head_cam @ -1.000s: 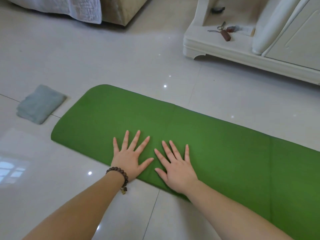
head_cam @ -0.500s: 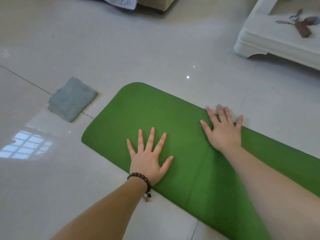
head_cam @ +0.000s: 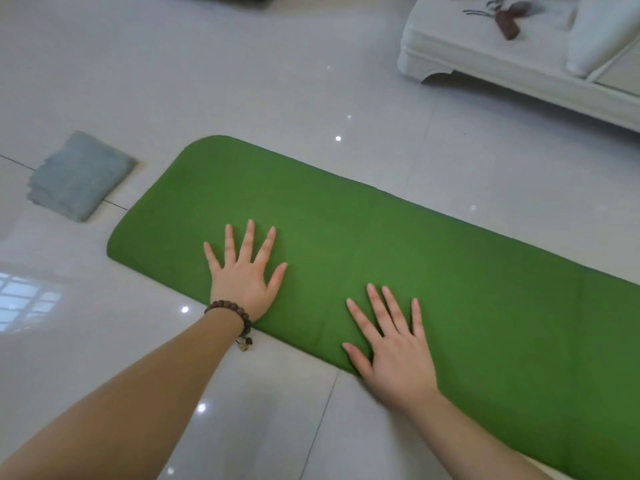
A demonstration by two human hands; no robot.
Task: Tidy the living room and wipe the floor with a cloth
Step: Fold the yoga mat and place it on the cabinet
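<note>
Head view looks steeply down, close over the floor (head_cam: 242, 81).

Lighting: soft, even daylight. Glare: window reflection on glossy floor (head_cam: 242, 81) at left, scattered bright specks. Blur: top edge. Wide-angle bending at margins.

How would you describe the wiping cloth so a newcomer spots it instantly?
Start at the long green mat lying across the pale tiled floor. Look just past its rounded left end, where a small folded cloth lies flat on the tiles, clear of the mat. It is the only grey-blue item there, untouched by either of the hands.
</note>
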